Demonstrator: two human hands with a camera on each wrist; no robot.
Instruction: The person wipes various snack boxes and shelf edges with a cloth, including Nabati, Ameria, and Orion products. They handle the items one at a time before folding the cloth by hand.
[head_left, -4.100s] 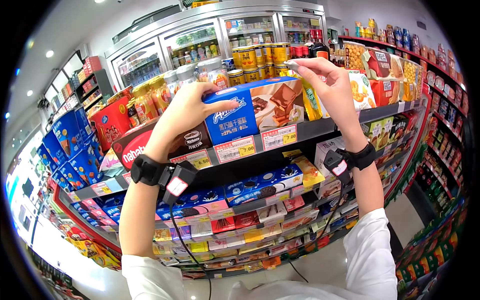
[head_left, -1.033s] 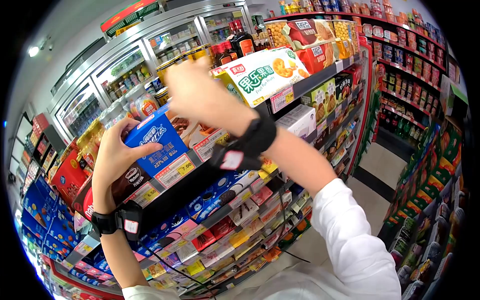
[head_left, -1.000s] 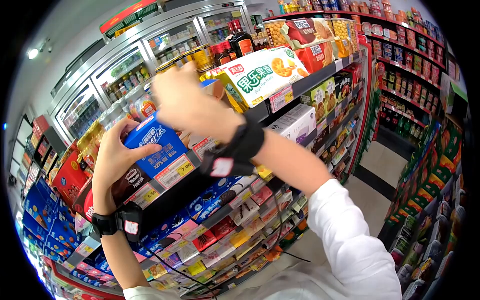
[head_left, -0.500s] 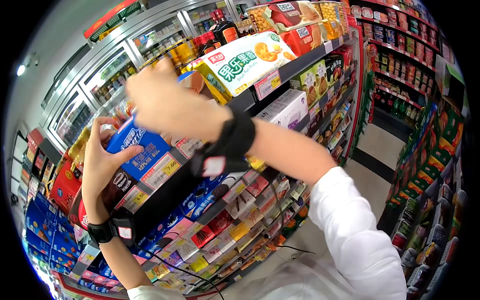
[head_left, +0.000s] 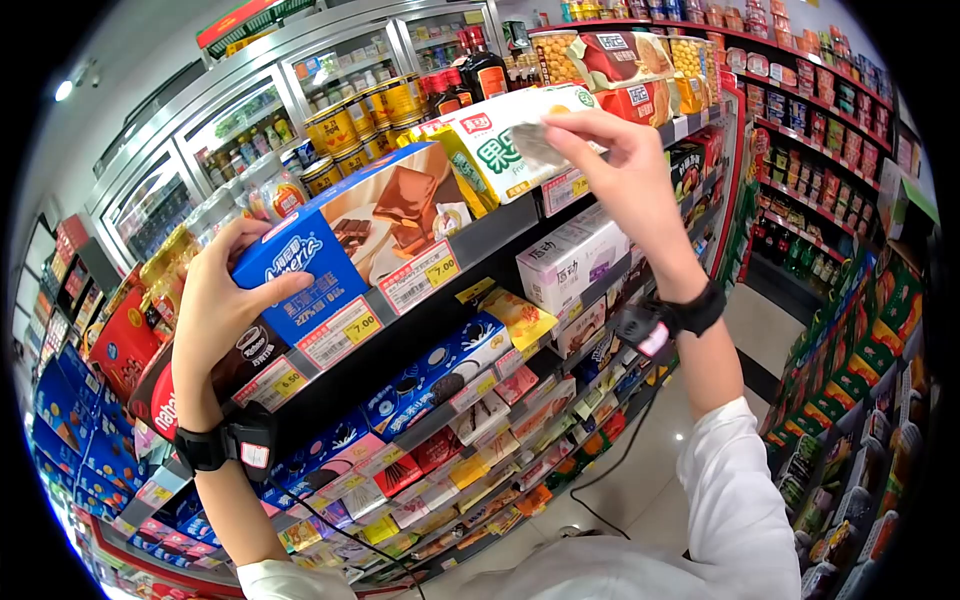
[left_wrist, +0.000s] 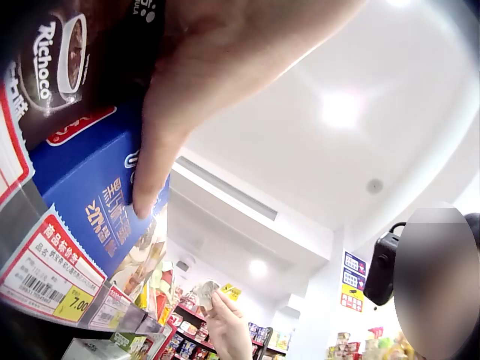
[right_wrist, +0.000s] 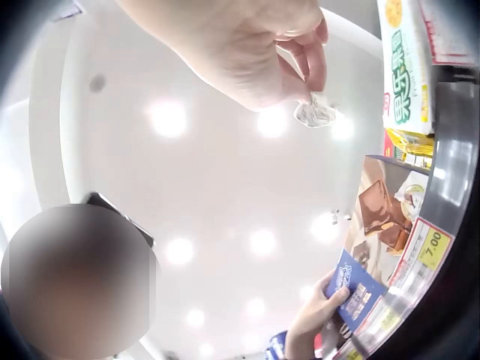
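A blue and brown snack box [head_left: 400, 215] with chocolate pictures stands on the top shelf, its front facing out. At its left end my left hand [head_left: 222, 305] grips it, the thumb [left_wrist: 154, 172] flat on the blue front and the fingers bent over the top edge. My right hand [head_left: 632, 175] is raised to the right of that box. Between thumb and fingertips it pinches a small crumpled grey-white piece [right_wrist: 315, 114], thin like a cloth or film; cannot tell its material. In the head view this piece overlaps the white fruit-snack box [head_left: 500, 150].
Price labels [head_left: 340, 332] line the shelf edge below the box. Yellow cans [head_left: 355, 120] and clear-lidded jars [head_left: 275, 190] stand behind it. A dark Richoco box [left_wrist: 64, 67] sits left of the hand. Lower shelves [head_left: 480, 390] hold packed snacks; a cable [head_left: 640, 430] hangs from the right wrist.
My right hand has moved from over the snack box out to the right, uncovering its chocolate pictures and bringing the crumpled piece into clear view. My left hand keeps its grip on the box.
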